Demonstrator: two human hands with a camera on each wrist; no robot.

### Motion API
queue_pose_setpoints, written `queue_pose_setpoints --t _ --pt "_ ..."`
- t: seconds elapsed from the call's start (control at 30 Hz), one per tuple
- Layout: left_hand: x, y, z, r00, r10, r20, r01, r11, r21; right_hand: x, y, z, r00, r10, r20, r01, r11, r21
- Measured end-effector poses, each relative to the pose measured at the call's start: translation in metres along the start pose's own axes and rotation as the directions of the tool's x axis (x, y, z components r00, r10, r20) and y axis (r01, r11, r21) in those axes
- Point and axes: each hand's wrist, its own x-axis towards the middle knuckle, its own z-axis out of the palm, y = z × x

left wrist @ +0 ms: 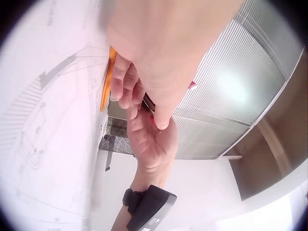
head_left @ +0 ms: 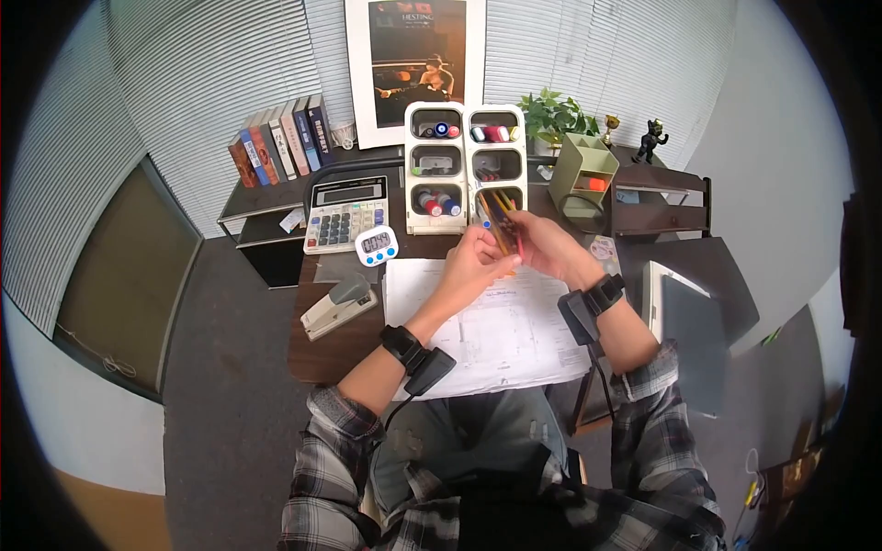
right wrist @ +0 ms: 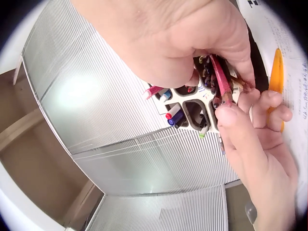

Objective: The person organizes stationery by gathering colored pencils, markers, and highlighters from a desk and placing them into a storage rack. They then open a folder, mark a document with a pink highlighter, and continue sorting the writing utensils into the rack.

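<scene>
White organizer [head_left: 435, 178] with capped pens [head_left: 449, 208] inside

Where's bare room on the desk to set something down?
Free: near half of papers; small patch of desk between stapler and near edge, left of papers. Crowded: far paper edge, left hand and right hand before organizer.

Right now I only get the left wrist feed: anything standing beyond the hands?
Observer: Yes, a white organizer with pens in its compartments.

Operator: Anything left of it?

Observer: A calculator, with a small white timer at its near right corner.

Operator: What's at the thumb of the left hand?

Observer: Right wrist view shows the end of a red pencil there.
</scene>
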Motion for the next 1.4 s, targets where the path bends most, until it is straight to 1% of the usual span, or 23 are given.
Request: queue_pose_setpoints --t 0.03,0.1,0.13,0.2,0.23,0.3,0.33,0.4,0.43,0.5,0.63,0.7,0.73,0.8,0.83,0.9,1.03,1.1,1.23,1.3,1.33,1.4 --pt "0.001 -0.002 0.001 1.0 -0.002 0.002 0.002 1.0 0.002 0.0 -0.001 -0.004 1.0 0.0 -0.001 0.0 1.0 0.003" --pt "0.002 -0.007 0.001 0.999 0.035 -0.01 -0.035 0.999 -0.04 0.003 -0.005 -0.014 0.995 -0.029 0.091 0.035 0.997 -0.065" --pt "0.002 -0.008 0.002 0.999 0.034 -0.01 -0.034 0.999 -0.037 0.001 -0.007 -0.011 0.995 -0.029 0.092 0.035 0.997 -0.062" --pt "0.002 -0.012 0.003 0.99 0.138 -0.032 -0.138 0.99 -0.006 -0.004 -0.012 -0.005 0.998 -0.055 0.034 0.056 0.998 -0.031" --pt "0.001 -0.01 0.004 0.99 0.136 -0.028 -0.136 0.991 -0.004 -0.001 -0.011 -0.006 0.998 -0.056 0.033 0.056 0.998 -0.026" --pt "-0.002 -0.005 0.005 0.993 0.115 -0.005 -0.115 0.989 -0.088 0.007 -0.006 -0.011 0.997 -0.065 0.043 0.065 0.998 -0.001" --pt "-0.002 -0.004 0.004 0.994 0.113 -0.004 -0.113 0.99 -0.087 0.005 -0.006 -0.008 0.997 -0.065 0.042 0.065 0.998 0.002" --pt "0.0 -0.001 0.002 0.997 0.071 0.026 -0.065 0.983 -0.171 -0.001 -0.007 -0.003 1.0 -0.022 0.007 0.023 0.99 -0.139" --pt "0.001 -0.001 0.002 0.997 0.069 0.024 -0.064 0.984 -0.169 0.0 -0.005 -0.004 1.0 -0.021 0.01 0.022 0.99 -0.137" --pt "0.001 0.0 0.001 0.998 0.063 -0.01 -0.064 0.981 -0.185 0.0 -0.003 -0.006 1.0 -0.014 -0.002 0.013 0.994 -0.112" --pt "0.001 0.001 0.001 0.998 0.062 -0.007 -0.063 0.976 -0.208 -0.005 -0.004 -0.008 1.0 -0.031 -0.005 0.03 0.994 -0.11" --pt "0.003 -0.003 0.001 0.994 0.082 -0.072 -0.097 0.969 -0.226 -0.01 -0.004 -0.012 0.997 -0.075 0.019 0.077 0.981 -0.176" --pt "0.003 -0.002 0.001 0.994 0.082 -0.073 -0.096 0.969 -0.225 -0.014 -0.003 -0.013 0.997 -0.074 0.02 0.077 0.982 -0.175" --pt "0.004 -0.001 0.001 0.992 0.03 -0.124 -0.049 0.987 -0.154 -0.022 -0.003 -0.015 0.992 -0.093 0.082 0.108 0.973 -0.204" --pt "0.004 -0.002 -0.001 0.992 0.028 -0.123 -0.047 0.987 -0.153 -0.026 -0.003 -0.013 0.992 -0.092 0.081 0.107 0.973 -0.202" --pt "0.006 -0.002 -0.005 0.996 -0.046 -0.082 0.049 0.998 0.037 -0.035 -0.004 -0.008 0.992 -0.116 0.058 0.125 0.971 -0.203" --pt "0.004 -0.001 -0.004 0.996 -0.05 -0.072 0.05 0.999 -0.001 -0.034 -0.002 -0.015 0.993 -0.119 0.015 0.12 0.971 -0.207" --pt "0.002 0.002 0.0 0.995 0.074 -0.065 -0.08 0.991 -0.105 -0.031 -0.004 -0.021 0.989 -0.146 0.018 0.147 0.974 -0.175" --pt "0.005 -0.005 -0.003 0.993 0.045 -0.11 -0.059 0.99 -0.13 -0.031 -0.007 -0.019 0.985 -0.172 -0.023 0.166 0.974 -0.151" --pt "0.005 -0.005 -0.006 0.994 0.005 -0.113 -0.017 0.994 -0.11 -0.032 -0.007 -0.018 0.967 -0.244 0.071 0.254 0.937 -0.238" --pt "0.005 -0.005 -0.006 0.993 0.005 -0.115 -0.017 0.994 -0.109 -0.032 -0.006 -0.017 0.967 -0.243 0.073 0.254 0.938 -0.238" --pt "0.006 -0.006 -0.007 0.994 -0.019 -0.112 0.007 0.995 -0.102 -0.034 -0.004 -0.016 0.919 -0.387 0.08 0.379 0.803 -0.46"
